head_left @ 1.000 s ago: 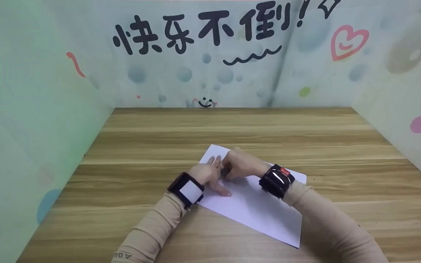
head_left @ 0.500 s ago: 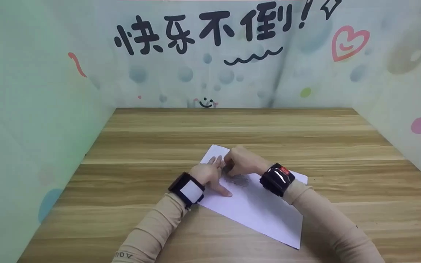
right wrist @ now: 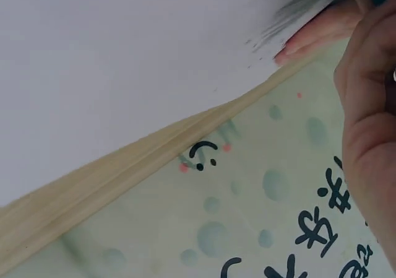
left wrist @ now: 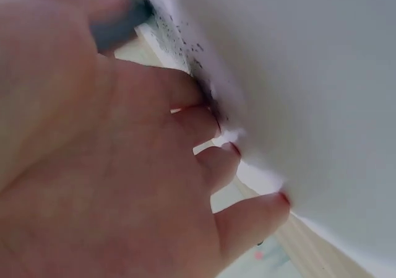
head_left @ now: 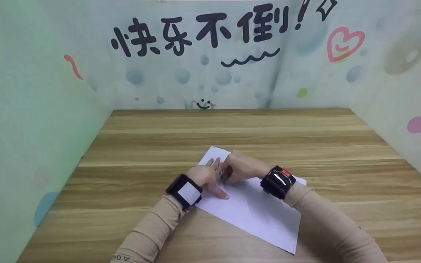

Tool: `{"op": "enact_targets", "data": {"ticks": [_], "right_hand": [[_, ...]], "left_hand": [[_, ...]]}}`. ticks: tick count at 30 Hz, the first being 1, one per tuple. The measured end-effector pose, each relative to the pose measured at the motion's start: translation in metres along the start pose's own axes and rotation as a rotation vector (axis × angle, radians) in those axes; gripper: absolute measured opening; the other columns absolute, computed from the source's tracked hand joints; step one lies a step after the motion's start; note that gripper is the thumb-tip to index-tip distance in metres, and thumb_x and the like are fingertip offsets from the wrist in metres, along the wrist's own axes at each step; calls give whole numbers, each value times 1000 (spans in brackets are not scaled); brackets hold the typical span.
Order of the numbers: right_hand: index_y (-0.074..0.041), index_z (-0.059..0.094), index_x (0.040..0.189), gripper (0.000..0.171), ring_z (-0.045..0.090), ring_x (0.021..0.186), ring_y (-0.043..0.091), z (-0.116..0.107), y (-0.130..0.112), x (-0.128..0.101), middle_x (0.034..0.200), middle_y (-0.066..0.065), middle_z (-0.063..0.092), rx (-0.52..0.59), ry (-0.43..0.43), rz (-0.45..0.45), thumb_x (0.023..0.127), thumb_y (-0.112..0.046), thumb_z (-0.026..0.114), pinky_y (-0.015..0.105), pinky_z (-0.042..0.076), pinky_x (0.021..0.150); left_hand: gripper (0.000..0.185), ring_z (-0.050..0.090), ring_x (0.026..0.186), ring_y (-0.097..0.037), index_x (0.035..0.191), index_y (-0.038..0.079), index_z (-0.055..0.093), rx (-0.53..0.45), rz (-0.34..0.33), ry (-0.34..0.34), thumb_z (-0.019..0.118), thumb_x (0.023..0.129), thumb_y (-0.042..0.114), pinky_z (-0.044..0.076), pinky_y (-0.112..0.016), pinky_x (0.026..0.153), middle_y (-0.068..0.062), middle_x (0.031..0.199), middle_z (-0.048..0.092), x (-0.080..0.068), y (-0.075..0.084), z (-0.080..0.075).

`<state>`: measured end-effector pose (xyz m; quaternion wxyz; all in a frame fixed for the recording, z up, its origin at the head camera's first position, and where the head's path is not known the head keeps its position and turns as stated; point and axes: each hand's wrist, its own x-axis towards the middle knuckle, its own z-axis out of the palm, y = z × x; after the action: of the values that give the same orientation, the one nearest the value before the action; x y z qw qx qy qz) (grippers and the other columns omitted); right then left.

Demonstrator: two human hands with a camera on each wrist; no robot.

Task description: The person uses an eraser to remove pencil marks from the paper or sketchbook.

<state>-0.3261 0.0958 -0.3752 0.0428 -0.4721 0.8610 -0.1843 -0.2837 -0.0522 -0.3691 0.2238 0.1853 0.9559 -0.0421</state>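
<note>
Paper sheet (head_left: 254,212) lies askew on the wooden table (head_left: 232,135), left hand (head_left: 205,175) pressing it flat with straight fingers, right hand (head_left: 240,168) clenched on what looks like a dark pencil or eraser; steady downward pressure should prevent slipping.

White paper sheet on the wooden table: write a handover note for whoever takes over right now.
Left hand: flat, fingers spread, pressing the paper down.
Right hand: curled round a small dark tool, too hidden to identify, its tip at the paper beside the left fingers.
Paper: lies at an angle on the table, near the front edge.
Done: a patch of grey marks by the hands.
Left: most of the sheet is blank.
</note>
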Motion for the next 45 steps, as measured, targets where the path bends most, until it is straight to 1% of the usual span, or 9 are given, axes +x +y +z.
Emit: {"op": "enact_targets", "data": {"ticks": [5, 10, 16, 22, 28, 36, 40, 43, 45], "right_hand": [[-8, 70, 71, 9, 55, 51, 3, 4, 3, 2, 61, 3, 68, -79, 145, 6, 64, -3, 75, 12, 44, 51], [-8, 72, 74, 9, 60, 54, 6, 5, -1, 1, 64, 2, 70, -53, 79, -91, 66, -5, 74, 13, 48, 52], [-7, 71, 71, 9, 60, 54, 8, 4, 2, 4, 63, 3, 70, -120, 185, -25, 64, -2, 74, 16, 47, 52], [-8, 72, 76, 9, 61, 55, 7, 8, -2, 3, 66, 4, 71, -9, 109, -82, 68, -6, 74, 14, 49, 52], [-4, 69, 70, 6, 56, 54, 12, 4, 16, 8, 63, 6, 67, -128, 224, 101, 68, -6, 74, 20, 45, 53], [-2, 63, 80, 14, 54, 52, 12, -11, 23, 2, 68, 9, 62, -10, 251, 251, 79, -14, 69, 21, 45, 48], [-3, 60, 84, 17, 51, 48, 9, -13, 23, 1, 65, 6, 60, 37, 194, 317, 84, -19, 64, 20, 44, 43], [-3, 58, 87, 17, 52, 46, 10, -13, 19, 0, 66, 7, 61, 92, 112, 348, 86, -19, 62, 22, 46, 40], [-3, 58, 87, 15, 52, 46, 10, -11, 18, 0, 66, 7, 60, 77, 79, 341, 86, -18, 62, 22, 46, 41]], "left_hand": [[107, -3, 144, -21, 148, 9, 4, -21, -5, 14, 59, 75, 65, 15, -35, 117, -5, 156, -4, 0, -1, 0], [106, -2, 144, -20, 148, 10, 6, -31, -20, 25, 59, 74, 65, 16, -36, 117, -5, 156, -3, -1, -2, 1], [107, 1, 144, -20, 148, 8, 8, -23, -23, 60, 59, 74, 66, 24, -39, 114, -5, 156, 0, -4, 0, 1], [107, 2, 144, -20, 148, 8, 9, -51, -19, 67, 62, 73, 63, 21, -37, 115, -5, 156, 2, -6, -2, 3], [111, 2, 144, -21, 148, 7, 10, -25, 2, 56, 59, 71, 70, 18, -36, 116, -6, 156, 1, 1, -4, 6], [107, -2, 144, -24, 148, 7, 7, -38, 16, 2, 62, 74, 62, 10, -37, 118, -9, 156, -2, 2, -4, -1], [106, -1, 144, -23, 147, 5, 10, -14, 31, -1, 64, 74, 58, 11, -35, 118, -8, 156, -2, 3, -6, -1], [103, 2, 144, -23, 147, 4, 10, -1, 76, 11, 65, 75, 55, 13, -34, 117, -8, 156, 0, 3, -6, -1], [102, 5, 144, -24, 147, 3, 10, 10, 104, 18, 64, 76, 54, 15, -34, 117, -9, 156, 3, 3, -5, -1]]}}
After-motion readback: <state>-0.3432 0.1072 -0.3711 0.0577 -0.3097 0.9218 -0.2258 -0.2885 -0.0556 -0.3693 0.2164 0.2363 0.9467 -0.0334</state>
